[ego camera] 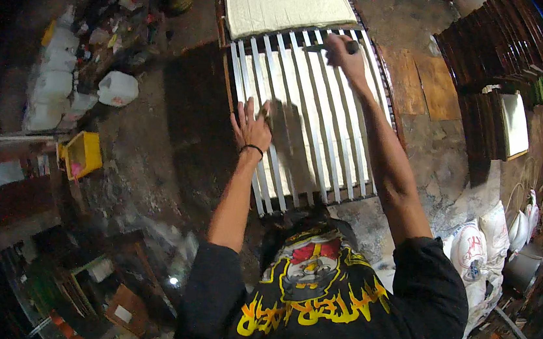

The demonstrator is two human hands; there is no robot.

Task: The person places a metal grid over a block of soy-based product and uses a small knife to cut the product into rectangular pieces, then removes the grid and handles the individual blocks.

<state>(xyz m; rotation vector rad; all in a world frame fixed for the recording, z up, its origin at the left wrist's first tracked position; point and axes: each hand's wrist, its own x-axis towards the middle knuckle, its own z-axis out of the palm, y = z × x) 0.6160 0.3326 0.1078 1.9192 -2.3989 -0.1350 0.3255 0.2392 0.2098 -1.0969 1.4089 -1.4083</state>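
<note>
A grid of parallel metal slats (pixel 258 63) lies over a pale slab, probably tofu, which shows through the gaps. Beyond its far end is a second, uncovered pale slab (pixel 287 4) with shallow lines across its top. My left hand (pixel 255 131) rests on the left side of the slats, palm down and fingers spread, with nothing seen in its grasp. At the far end of the grid, my right hand (pixel 342 56) grips the dark handle of a knife (pixel 314 48), whose blade points left over the slats. Shadow hides part of the middle slats.
White plastic jugs (pixel 118 88) and a yellow crate (pixel 87 154) stand to the left. Stacked wooden boards (pixel 496 54) rise at the far right. White sacks (pixel 470 247) sit at the near right. Brown flat sheets (pixel 419 83) lie on the floor.
</note>
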